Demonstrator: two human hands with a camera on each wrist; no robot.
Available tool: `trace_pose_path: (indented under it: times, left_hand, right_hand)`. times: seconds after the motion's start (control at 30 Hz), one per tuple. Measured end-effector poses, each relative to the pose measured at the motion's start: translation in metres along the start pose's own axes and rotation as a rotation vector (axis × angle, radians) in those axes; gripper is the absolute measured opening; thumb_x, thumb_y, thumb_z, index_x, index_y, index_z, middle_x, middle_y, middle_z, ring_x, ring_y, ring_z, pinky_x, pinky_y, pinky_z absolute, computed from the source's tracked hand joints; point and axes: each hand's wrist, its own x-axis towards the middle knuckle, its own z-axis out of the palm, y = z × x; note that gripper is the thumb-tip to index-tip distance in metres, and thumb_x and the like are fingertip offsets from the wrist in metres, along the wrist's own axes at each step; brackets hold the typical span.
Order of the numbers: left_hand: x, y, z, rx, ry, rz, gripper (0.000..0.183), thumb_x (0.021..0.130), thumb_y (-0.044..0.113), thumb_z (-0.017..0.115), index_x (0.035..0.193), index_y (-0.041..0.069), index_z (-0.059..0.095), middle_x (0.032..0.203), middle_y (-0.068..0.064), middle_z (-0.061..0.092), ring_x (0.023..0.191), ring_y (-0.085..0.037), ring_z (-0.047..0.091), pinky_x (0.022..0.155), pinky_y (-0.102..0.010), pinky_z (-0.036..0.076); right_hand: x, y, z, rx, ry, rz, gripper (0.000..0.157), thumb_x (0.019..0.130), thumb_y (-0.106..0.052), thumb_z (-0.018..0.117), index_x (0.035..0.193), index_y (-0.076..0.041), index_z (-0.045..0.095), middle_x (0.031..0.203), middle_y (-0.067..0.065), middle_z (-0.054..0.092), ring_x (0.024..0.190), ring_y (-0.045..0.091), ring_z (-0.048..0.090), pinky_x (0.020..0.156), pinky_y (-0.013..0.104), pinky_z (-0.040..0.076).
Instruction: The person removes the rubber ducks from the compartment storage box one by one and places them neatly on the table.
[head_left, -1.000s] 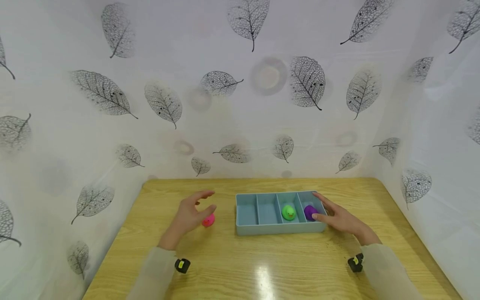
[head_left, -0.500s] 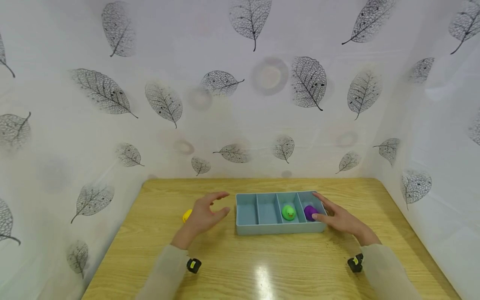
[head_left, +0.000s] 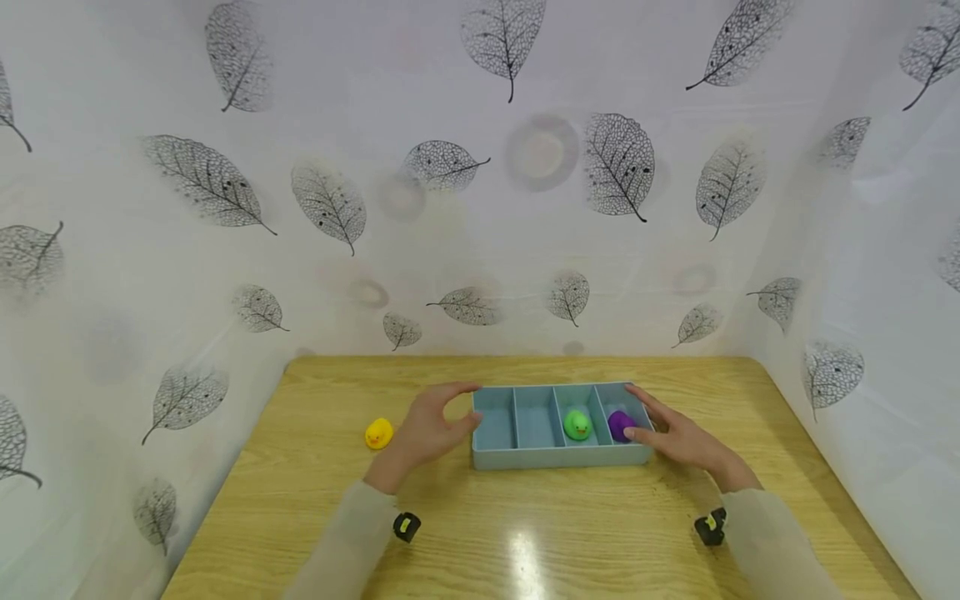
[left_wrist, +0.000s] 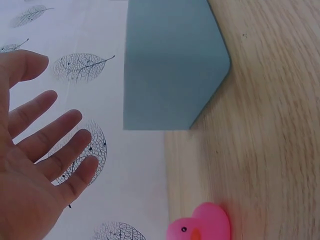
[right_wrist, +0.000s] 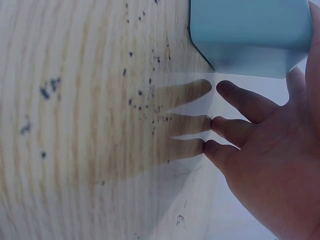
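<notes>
A long blue-grey box (head_left: 558, 458) with several compartments sits on the table. My right hand (head_left: 684, 437) grips its right end, the thumb over the front of the rim and a finger at the back corner. At the left end, my left hand (head_left: 427, 427) is spread with thumb and forefinger close to the rim; the left wrist view shows a gap to the box wall (left_wrist: 170, 65). A green rubber duck (head_left: 577, 426) sits in the third compartment. In the rightmost one, a purple toy (head_left: 619, 425) is partly covered by my right thumb.
A yellow rubber duck (head_left: 378, 433) stands on the wooden table (head_left: 480, 517), left of my left hand. Hidden behind that hand in the head view, a pink rubber duck (left_wrist: 200, 225) shows in the left wrist view. A leaf-patterned white sheet (head_left: 480, 233) hangs behind.
My left hand has moved right, past the pink duck to the box's left end, uncovering the yellow duck and covering the pink one. My right hand and the box have stayed put.
</notes>
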Motion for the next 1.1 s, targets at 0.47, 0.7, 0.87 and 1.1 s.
trace_pose_path:
  times: [0.47,0.7,0.87,1.1]
  left_hand:
    - [0.014,0.012,0.012,-0.034,-0.044,0.050,0.044,0.098,0.023,0.072,0.137,0.003,0.067,0.140,-0.013,0.070,0.132,-0.033,0.064,0.112,-0.050,0.051]
    - [0.020,0.017,0.021,-0.035,-0.053,0.078,0.045,0.097,0.022,0.073,0.136,0.000,0.067,0.138,-0.015,0.070,0.130,-0.033,0.065,0.111,-0.049,0.053]
    - [0.023,0.021,0.026,-0.031,-0.073,0.074,0.046,0.097,0.023,0.073,0.137,0.002,0.066,0.138,-0.013,0.071,0.129,-0.031,0.066,0.110,-0.048,0.053]
    - [0.030,0.027,0.032,-0.035,-0.116,0.044,0.047,0.098,0.025,0.072,0.142,0.009,0.065,0.143,-0.008,0.068,0.133,-0.027,0.064,0.113,-0.045,0.052]
  right_hand:
    - [0.000,-0.002,-0.002,0.000,0.007,0.002,0.084,0.104,-0.037,0.066,0.171,-0.025,0.016,0.173,0.030,0.015,0.150,0.062,0.026,0.114,0.079,0.031]
    - [0.001,0.002,-0.001,-0.001,0.004,0.004,0.083,0.105,-0.041,0.064,0.171,-0.025,0.015,0.173,0.029,0.013,0.151,0.062,0.025,0.115,0.078,0.030]
    - [0.001,0.004,0.000,-0.007,0.007,0.008,0.083,0.105,-0.042,0.063,0.171,-0.027,0.015,0.174,0.029,0.013,0.151,0.062,0.025,0.115,0.079,0.029]
    - [0.000,0.005,0.000,-0.009,0.013,0.003,0.082,0.105,-0.041,0.063,0.171,-0.027,0.016,0.174,0.028,0.013,0.150,0.062,0.026,0.115,0.079,0.029]
